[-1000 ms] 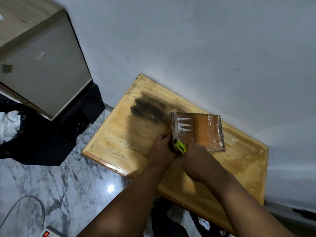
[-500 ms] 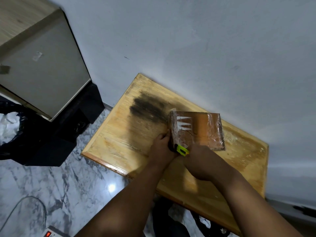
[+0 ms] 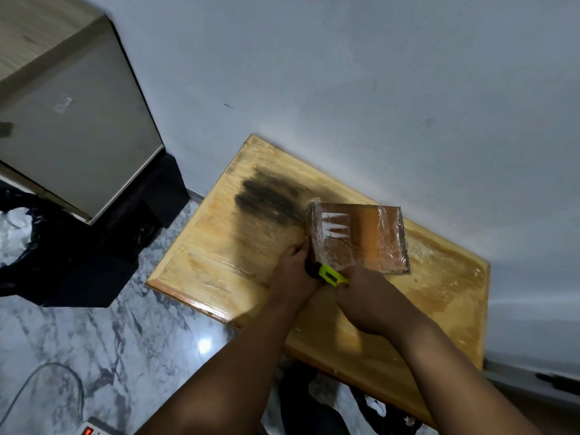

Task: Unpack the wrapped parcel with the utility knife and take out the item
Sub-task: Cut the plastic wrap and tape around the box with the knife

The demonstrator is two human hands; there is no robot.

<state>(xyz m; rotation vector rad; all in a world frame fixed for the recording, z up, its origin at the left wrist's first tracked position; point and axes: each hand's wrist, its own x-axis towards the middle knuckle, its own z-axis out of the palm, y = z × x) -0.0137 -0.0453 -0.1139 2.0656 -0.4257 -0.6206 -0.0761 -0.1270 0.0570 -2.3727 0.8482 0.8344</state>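
A brown parcel (image 3: 361, 237) wrapped in clear plastic film lies flat on the wooden table (image 3: 219, 246), close to the wall. My left hand (image 3: 293, 274) grips the parcel's near-left corner, fingers curled against its left side. My right hand (image 3: 370, 299) holds a yellow-green utility knife (image 3: 331, 274) at the parcel's near edge. The knife's black end points toward my left hand. Its blade is hidden between my hands and the film. The wrap looks wrinkled and still covers the top.
A dark stain (image 3: 266, 196) marks the tabletop left of the parcel. A grey cabinet (image 3: 78, 146) stands on a black base at the left, beside a black bag (image 3: 18, 233). A power strip (image 3: 94, 430) lies on the marble floor. Bags (image 3: 370, 406) sit under the table.
My right hand and the knife have shifted slightly to the right along the parcel's near edge. My left hand and the parcel have stayed put.
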